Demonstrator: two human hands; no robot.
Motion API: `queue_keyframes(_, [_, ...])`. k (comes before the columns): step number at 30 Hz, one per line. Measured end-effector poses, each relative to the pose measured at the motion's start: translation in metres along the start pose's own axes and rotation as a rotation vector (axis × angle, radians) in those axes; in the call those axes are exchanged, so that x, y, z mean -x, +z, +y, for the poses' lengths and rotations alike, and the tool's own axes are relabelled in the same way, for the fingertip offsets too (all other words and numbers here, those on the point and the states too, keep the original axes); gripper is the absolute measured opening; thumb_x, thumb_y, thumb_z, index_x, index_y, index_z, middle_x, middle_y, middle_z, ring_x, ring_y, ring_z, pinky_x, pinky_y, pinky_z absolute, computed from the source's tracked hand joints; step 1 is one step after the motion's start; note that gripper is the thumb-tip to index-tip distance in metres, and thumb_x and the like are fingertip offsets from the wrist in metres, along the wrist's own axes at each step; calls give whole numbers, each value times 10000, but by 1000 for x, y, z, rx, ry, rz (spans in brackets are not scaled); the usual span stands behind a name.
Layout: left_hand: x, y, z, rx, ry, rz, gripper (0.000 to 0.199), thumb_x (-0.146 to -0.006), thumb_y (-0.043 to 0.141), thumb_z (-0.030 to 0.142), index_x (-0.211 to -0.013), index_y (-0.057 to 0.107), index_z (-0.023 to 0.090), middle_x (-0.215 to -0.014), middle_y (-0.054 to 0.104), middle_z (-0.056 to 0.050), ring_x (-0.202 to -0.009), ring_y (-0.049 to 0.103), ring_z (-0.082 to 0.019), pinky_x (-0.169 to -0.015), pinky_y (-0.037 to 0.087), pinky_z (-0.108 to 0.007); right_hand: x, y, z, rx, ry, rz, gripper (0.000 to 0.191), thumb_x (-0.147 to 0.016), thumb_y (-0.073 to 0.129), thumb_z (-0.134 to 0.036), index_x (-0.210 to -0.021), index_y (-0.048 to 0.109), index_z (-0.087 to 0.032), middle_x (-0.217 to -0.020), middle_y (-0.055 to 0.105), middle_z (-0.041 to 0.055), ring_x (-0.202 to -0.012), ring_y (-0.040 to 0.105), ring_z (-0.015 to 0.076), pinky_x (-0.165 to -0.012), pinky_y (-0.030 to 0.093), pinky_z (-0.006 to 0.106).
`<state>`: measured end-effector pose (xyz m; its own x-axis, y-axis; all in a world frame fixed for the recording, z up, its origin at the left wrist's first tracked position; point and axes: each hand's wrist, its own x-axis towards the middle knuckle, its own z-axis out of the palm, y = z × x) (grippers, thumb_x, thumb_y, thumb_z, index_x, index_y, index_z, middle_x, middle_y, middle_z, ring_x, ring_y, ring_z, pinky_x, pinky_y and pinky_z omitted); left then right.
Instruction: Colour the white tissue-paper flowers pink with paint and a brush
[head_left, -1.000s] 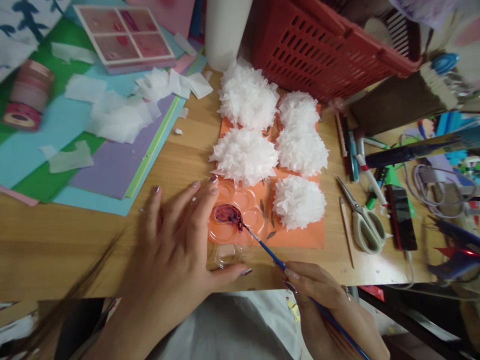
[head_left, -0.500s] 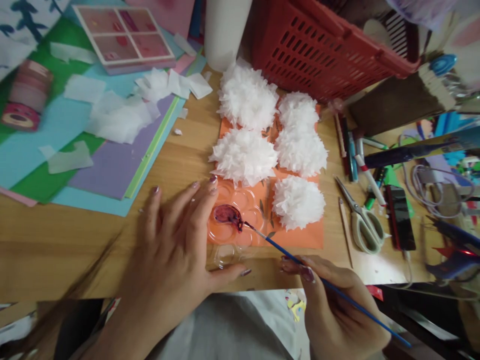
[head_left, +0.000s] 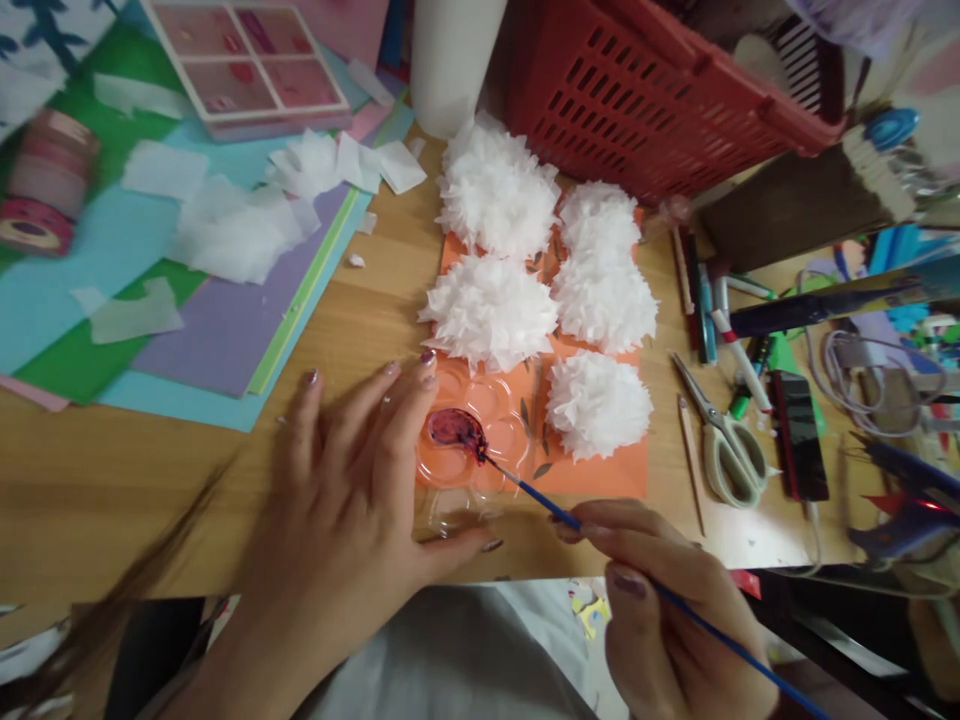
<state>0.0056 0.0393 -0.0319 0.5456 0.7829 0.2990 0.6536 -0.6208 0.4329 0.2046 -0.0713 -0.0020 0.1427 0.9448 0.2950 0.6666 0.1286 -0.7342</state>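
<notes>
A clear plastic palette (head_left: 504, 400) lies over the lower left of an orange sheet (head_left: 622, 478). Dark red-purple paint (head_left: 459, 430) fills one of its wells. Fingers spread, my left hand (head_left: 352, 480) rests flat on the table with fingertips and thumb at the palette's left and lower edges. My right hand (head_left: 667, 590) grips a thin blue paintbrush (head_left: 551, 507), whose dark tip touches the paint's right end. White ruffled paper puffs sit on the orange sheet, one (head_left: 491, 312) just above the palette and another (head_left: 598, 405) to its right.
Scissors (head_left: 731, 455), a pencil (head_left: 691, 465), markers and a black phone (head_left: 799, 435) lie on the right. A red basket (head_left: 622, 110) and a white cylinder (head_left: 454, 65) stand behind. Coloured sheets (head_left: 217, 330), paper scraps, tape rolls (head_left: 49, 180) and a divided box (head_left: 251, 60) are left.
The brush tip has moved slightly left and down into the paint's edge. My right hand has shifted a little with it, its thumb lower. My left hand has stayed in place.
</notes>
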Motion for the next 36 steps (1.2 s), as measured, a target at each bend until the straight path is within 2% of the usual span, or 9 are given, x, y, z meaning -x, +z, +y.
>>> queue_keyframes(3, [0,1,0,1,1,8,1015,-794,704,596,-1539,227,98,-1449,549,-222,-1329,528,-379,-1194,255,-648,-7,2,-2,-61,-27,-33,323,-856,572,-32,-1129,639,-191,-949,740,72,-846,736,208,-659,612,315])
queue_keyframes(6, [0,1,-1,-3,5,8,1004,-811,676,613,-1545,215,108,-1454,546,-217,-1336,524,-373,-1197,253,-640,-11,1,-3,-48,-26,-61,338,-851,576,-29,-1137,644,-196,-961,744,74,-855,737,209,-670,613,317])
queue_keyframes(14, [0,1,-2,-6,21,10,983,-817,666,618,-1529,246,87,-1460,539,-226,-1346,516,-376,-1198,252,-638,-17,3,-9,-9,56,-18,225,-900,570,-70,-1057,672,-196,-910,746,51,-841,740,188,-705,602,290])
queue_keyframes(20, [-1,0,0,2,-3,4,981,-809,681,608,-1530,250,101,-1452,549,-220,-1341,522,-373,-1207,243,-626,-26,11,-8,-71,85,8,239,-905,563,-61,-1052,686,-205,-943,751,43,-870,732,177,-725,599,275])
queue_keyframes(25, [-1,0,0,19,-12,10,923,-818,692,562,-1510,288,104,-1447,557,-213,-1334,530,-370,-1206,247,-624,-31,18,-10,-60,192,73,219,-953,537,-101,-1028,698,-230,-907,743,18,-825,722,150,-722,588,251])
queue_keyframes(30, [-2,1,1,11,-18,32,854,-827,691,536,-1473,344,98,-1405,597,-205,-1305,558,-367,-1194,270,-624,-43,16,-13,-87,311,35,173,-993,540,-166,-1033,691,-241,-884,734,9,-809,703,137,-697,570,236])
queue_keyframes(36, [-2,1,0,16,0,40,853,-840,668,564,-1460,361,65,-1414,585,-221,-1296,564,-374,-1187,275,-634,-62,16,-11,-124,303,11,134,-1018,531,-207,-979,658,-220,-797,721,-14,-721,692,110,-693,560,229])
